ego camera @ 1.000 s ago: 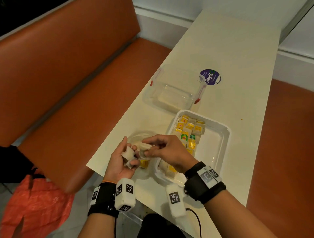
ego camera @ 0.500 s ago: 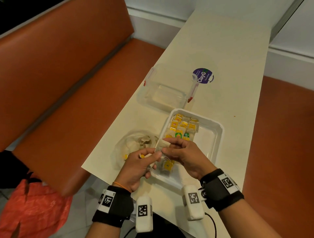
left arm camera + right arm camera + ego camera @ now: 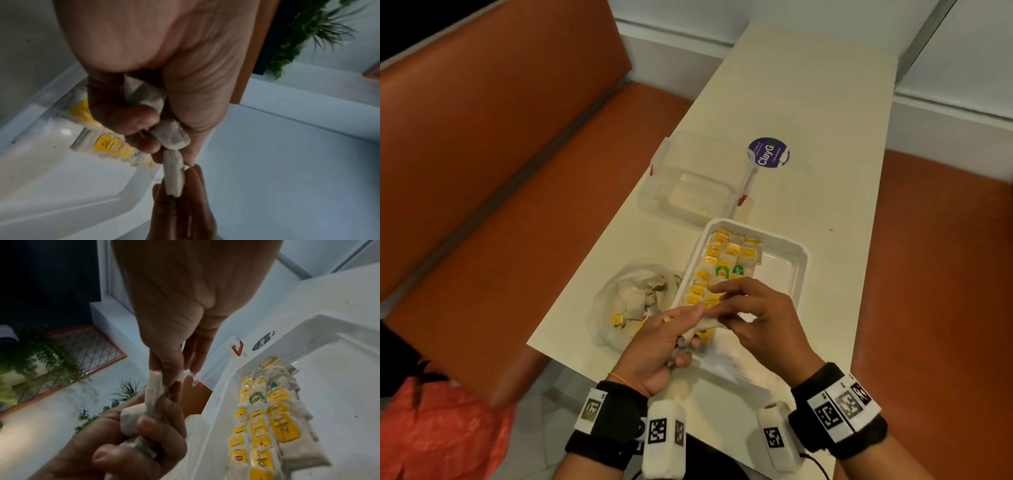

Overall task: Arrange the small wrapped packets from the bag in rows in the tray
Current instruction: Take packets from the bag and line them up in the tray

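Note:
A white tray (image 3: 799, 255) sits near the table's front edge, with rows of small wrapped packets (image 3: 726, 260) with yellow and green tags along its left side. My left hand (image 3: 664, 342) grips a bunch of pale packets (image 3: 170, 136) over the tray's near left corner. My right hand (image 3: 753, 315) pinches one packet (image 3: 173, 173) at the top of that bunch, between thumb and fingers. The same pinched packet (image 3: 154, 391) shows in the right wrist view. A clear plastic bag (image 3: 630, 301) with more packets lies left of the tray.
An empty clear plastic box (image 3: 688, 185) with red clips stands behind the tray. A round purple sticker (image 3: 768, 152) lies on the cream table (image 3: 808, 96). Orange benches (image 3: 482, 171) flank the table, and an orange bag (image 3: 441, 431) lies on the floor at lower left.
Both hands have moved from over the bag to the tray's near left corner. The right hand now pinches one packet out of the left hand's bunch.

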{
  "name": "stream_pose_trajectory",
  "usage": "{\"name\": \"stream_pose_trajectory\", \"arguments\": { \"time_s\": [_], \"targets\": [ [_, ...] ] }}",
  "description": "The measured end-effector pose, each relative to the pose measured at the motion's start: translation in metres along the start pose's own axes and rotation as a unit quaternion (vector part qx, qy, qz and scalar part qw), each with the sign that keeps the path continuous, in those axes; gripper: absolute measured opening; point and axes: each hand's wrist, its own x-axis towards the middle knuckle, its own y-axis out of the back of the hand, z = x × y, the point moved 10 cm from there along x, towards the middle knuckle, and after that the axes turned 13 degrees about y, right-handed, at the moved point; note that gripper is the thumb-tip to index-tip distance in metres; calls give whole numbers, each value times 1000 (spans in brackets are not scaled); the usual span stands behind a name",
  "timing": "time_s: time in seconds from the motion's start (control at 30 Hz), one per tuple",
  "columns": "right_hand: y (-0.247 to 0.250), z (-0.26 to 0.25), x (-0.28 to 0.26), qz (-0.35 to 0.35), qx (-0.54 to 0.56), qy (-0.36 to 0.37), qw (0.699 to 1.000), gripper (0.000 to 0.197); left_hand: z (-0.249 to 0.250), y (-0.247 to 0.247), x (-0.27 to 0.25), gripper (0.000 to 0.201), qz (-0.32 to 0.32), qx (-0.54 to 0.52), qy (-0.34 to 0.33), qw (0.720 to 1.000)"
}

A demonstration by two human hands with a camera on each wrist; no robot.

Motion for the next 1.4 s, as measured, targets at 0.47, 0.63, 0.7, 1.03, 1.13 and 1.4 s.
{"name": "stream_pose_trajectory", "arguments": {
  "time_s": [0.47,0.63,0.7,1.03,1.13,1.4],
  "targets": [
    [8,25,-5,-66,91,-216,970,11,48,-19,-33,7,89,280,-200,935],
    [27,15,2,4,43,-144,989,8,44,-3,-28,32,115,235,-176,949],
    [26,10,4,-21,-6,-105,994,11,38,-10,-27,37,74,243,-157,955],
    [21,15,4,-80,-29,-106,991,15,36,-32,-28,33,18,289,-161,943],
    [20,17,3,-75,-13,-116,990,6,33,-34,-26,22,13,297,-152,943],
    [3,53,-26,-58,137,-265,953,20,15,-22,-7,13,72,282,-101,951]
  ]
}}
